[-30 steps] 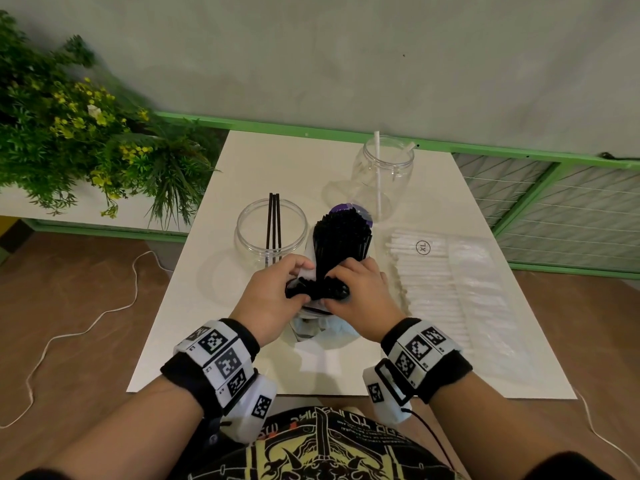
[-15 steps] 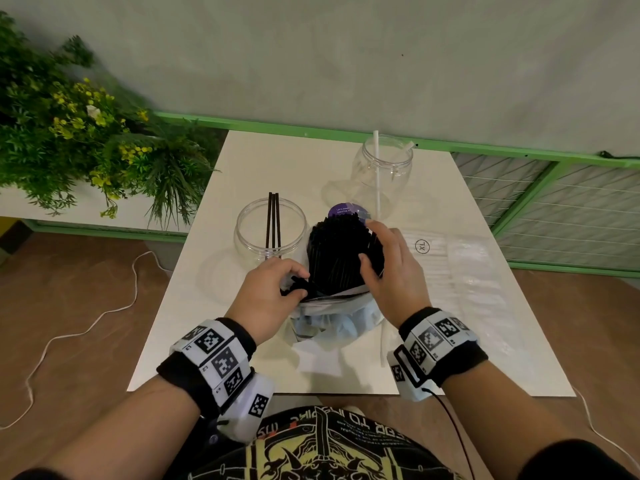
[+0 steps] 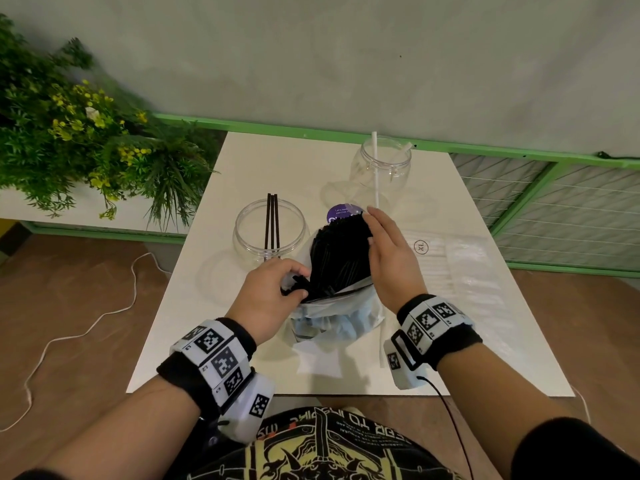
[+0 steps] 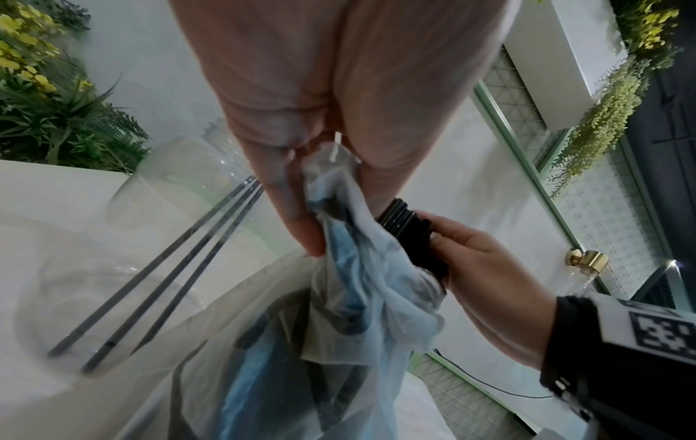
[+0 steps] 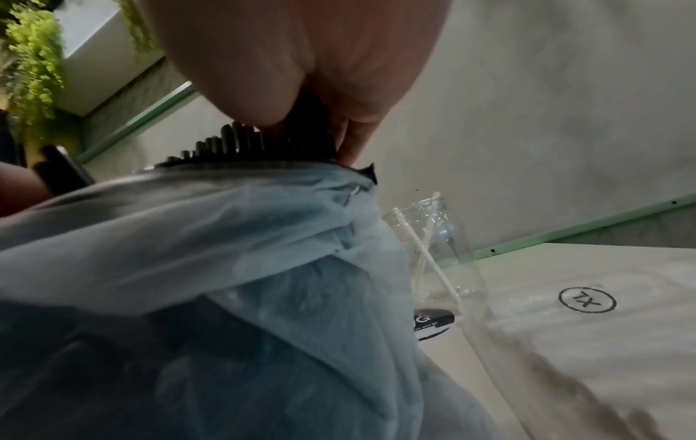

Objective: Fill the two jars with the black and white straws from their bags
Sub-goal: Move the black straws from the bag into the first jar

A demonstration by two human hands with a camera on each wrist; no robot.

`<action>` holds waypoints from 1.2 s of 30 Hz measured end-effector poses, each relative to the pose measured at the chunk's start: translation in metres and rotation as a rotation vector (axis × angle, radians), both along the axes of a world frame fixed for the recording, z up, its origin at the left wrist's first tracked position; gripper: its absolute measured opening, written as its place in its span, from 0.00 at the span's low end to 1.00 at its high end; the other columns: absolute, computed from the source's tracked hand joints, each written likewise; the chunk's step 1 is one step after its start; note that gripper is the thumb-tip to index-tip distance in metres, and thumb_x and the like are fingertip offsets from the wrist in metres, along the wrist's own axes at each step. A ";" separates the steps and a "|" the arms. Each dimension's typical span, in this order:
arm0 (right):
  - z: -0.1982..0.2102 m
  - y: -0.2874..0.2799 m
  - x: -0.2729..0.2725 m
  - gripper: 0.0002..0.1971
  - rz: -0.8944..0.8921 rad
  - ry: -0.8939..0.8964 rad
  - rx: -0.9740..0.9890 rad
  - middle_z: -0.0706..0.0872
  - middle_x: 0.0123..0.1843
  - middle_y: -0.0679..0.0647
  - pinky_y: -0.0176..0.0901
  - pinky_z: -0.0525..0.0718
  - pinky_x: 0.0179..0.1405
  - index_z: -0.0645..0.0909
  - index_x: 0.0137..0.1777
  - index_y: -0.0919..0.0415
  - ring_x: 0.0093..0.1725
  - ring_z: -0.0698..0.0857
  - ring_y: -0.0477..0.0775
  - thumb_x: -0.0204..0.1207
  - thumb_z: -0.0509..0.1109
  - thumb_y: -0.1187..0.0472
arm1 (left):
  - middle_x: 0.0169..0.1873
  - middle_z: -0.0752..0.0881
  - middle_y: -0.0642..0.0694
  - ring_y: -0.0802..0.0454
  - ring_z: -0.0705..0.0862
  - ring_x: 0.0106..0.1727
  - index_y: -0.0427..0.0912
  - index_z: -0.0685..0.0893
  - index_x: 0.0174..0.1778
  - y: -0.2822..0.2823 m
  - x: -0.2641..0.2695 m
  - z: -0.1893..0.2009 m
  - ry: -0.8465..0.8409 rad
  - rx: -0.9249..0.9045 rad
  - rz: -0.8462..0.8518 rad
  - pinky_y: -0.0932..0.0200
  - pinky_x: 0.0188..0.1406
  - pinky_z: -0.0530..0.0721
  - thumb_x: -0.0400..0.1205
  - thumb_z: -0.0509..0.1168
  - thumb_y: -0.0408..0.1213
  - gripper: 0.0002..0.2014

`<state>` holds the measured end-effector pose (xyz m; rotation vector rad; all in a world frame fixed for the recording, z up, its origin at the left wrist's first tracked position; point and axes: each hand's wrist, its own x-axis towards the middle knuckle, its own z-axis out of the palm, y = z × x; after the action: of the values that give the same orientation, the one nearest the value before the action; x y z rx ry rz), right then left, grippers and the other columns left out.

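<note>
A thick bundle of black straws (image 3: pixel 341 251) stands out of a crumpled clear-blue bag (image 3: pixel 332 320) in the middle of the white table (image 3: pixel 214 306). My left hand (image 3: pixel 298 282) pinches the bag's edge (image 4: pixel 339 208) at the bundle's lower left. My right hand (image 3: pixel 372 230) is wrapped round the bundle's right side, thumb and fingers on the straws (image 4: pixel 406 220). The near jar (image 3: pixel 270 230) holds three black straws (image 3: pixel 272 220). A white straw (image 3: pixel 375 168) leans in the far jar (image 3: pixel 384 164). The bag of white straws (image 3: pixel 450 265) lies flat to the right.
One loose white straw (image 3: pixel 382 337) lies on the table beside my right wrist. A purple round label (image 3: pixel 341 211) shows behind the bundle. Plants (image 3: pixel 79 143) fill the left side, and a green rail (image 3: pixel 311 128) runs along the wall.
My right hand left the bundle's base and moved up to its right side. The bag has slid down, baring more of the black straws. My left hand kept its hold.
</note>
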<state>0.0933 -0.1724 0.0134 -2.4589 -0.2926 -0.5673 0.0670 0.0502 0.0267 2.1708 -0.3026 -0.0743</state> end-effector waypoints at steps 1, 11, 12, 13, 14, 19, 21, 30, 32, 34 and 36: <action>0.000 0.002 -0.001 0.23 0.012 0.017 -0.010 0.67 0.81 0.56 0.31 0.62 0.76 0.69 0.78 0.64 0.78 0.68 0.51 0.83 0.55 0.68 | 0.51 0.83 0.53 0.58 0.79 0.54 0.55 0.82 0.49 0.000 0.000 0.000 0.002 -0.001 0.003 0.82 0.51 0.69 0.75 0.72 0.31 0.14; 0.009 -0.004 -0.004 0.29 -0.113 0.074 -0.231 0.65 0.82 0.59 0.53 0.67 0.76 0.63 0.81 0.64 0.75 0.69 0.63 0.83 0.49 0.50 | 0.50 0.83 0.57 0.60 0.79 0.52 0.53 0.80 0.51 0.002 0.001 -0.001 0.036 -0.044 0.046 0.82 0.46 0.71 0.75 0.73 0.32 0.14; 0.010 -0.005 -0.006 0.29 -0.122 0.025 -0.207 0.64 0.82 0.60 0.51 0.64 0.78 0.62 0.81 0.64 0.76 0.67 0.63 0.83 0.50 0.50 | 0.50 0.83 0.57 0.60 0.79 0.52 0.53 0.80 0.51 0.002 0.001 -0.001 0.036 -0.044 0.047 0.82 0.46 0.71 0.75 0.73 0.32 0.14; 0.013 -0.004 -0.009 0.28 -0.107 -0.044 -0.161 0.65 0.81 0.61 0.48 0.62 0.78 0.62 0.81 0.65 0.75 0.66 0.61 0.83 0.53 0.53 | 0.50 0.83 0.57 0.61 0.79 0.51 0.52 0.80 0.51 0.002 0.001 0.000 0.038 -0.046 0.049 0.82 0.46 0.71 0.75 0.73 0.32 0.14; 0.015 -0.003 -0.015 0.26 -0.067 -0.124 -0.111 0.69 0.78 0.61 0.46 0.62 0.77 0.64 0.80 0.65 0.73 0.68 0.60 0.83 0.57 0.56 | 0.51 0.83 0.57 0.61 0.79 0.51 0.52 0.81 0.52 0.002 0.001 0.000 0.041 -0.052 0.051 0.82 0.46 0.71 0.75 0.73 0.32 0.14; 0.007 0.011 -0.050 0.14 0.211 -0.148 -0.084 0.83 0.58 0.57 0.41 0.73 0.63 0.76 0.64 0.62 0.59 0.78 0.54 0.81 0.61 0.61 | 0.51 0.83 0.58 0.60 0.81 0.52 0.53 0.80 0.53 0.001 0.002 0.000 0.055 -0.080 0.041 0.78 0.49 0.73 0.75 0.73 0.30 0.16; -0.003 0.014 -0.053 0.14 0.201 -0.022 -0.126 0.86 0.56 0.52 0.42 0.72 0.60 0.79 0.62 0.60 0.57 0.80 0.52 0.81 0.59 0.57 | 0.50 0.83 0.58 0.62 0.82 0.48 0.52 0.81 0.54 0.001 0.001 0.000 0.073 -0.099 0.028 0.78 0.46 0.73 0.74 0.73 0.30 0.17; -0.005 0.033 -0.041 0.22 0.096 0.265 -0.230 0.86 0.56 0.43 0.46 0.62 0.54 0.79 0.66 0.49 0.58 0.78 0.51 0.73 0.74 0.46 | 0.52 0.80 0.50 0.66 0.81 0.33 0.53 0.77 0.62 0.002 0.004 0.005 0.243 -0.263 -0.120 0.74 0.38 0.77 0.74 0.68 0.19 0.27; -0.003 0.037 -0.039 0.22 0.097 0.311 -0.197 0.86 0.56 0.42 0.45 0.61 0.57 0.79 0.66 0.48 0.60 0.75 0.49 0.72 0.75 0.46 | 0.54 0.79 0.49 0.64 0.81 0.40 0.56 0.77 0.62 0.003 0.005 0.004 0.245 -0.274 -0.134 0.69 0.46 0.78 0.73 0.67 0.19 0.29; -0.003 0.041 -0.037 0.24 0.100 0.334 -0.181 0.85 0.56 0.43 0.44 0.59 0.57 0.78 0.67 0.49 0.62 0.73 0.48 0.72 0.75 0.46 | 0.55 0.79 0.49 0.60 0.82 0.48 0.59 0.76 0.61 0.003 0.005 0.002 0.246 -0.300 -0.134 0.66 0.51 0.79 0.73 0.68 0.23 0.29; -0.003 0.042 -0.035 0.26 0.106 0.347 -0.174 0.84 0.56 0.44 0.44 0.58 0.57 0.77 0.69 0.49 0.63 0.72 0.48 0.72 0.75 0.47 | 0.57 0.80 0.47 0.59 0.83 0.48 0.60 0.76 0.61 0.002 0.006 0.000 0.258 -0.337 -0.123 0.65 0.50 0.80 0.74 0.68 0.20 0.30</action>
<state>0.0578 -0.1305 0.0100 -2.6337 -0.3396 -0.0668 0.0734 0.0521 0.0269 1.7839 -0.2777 -0.3456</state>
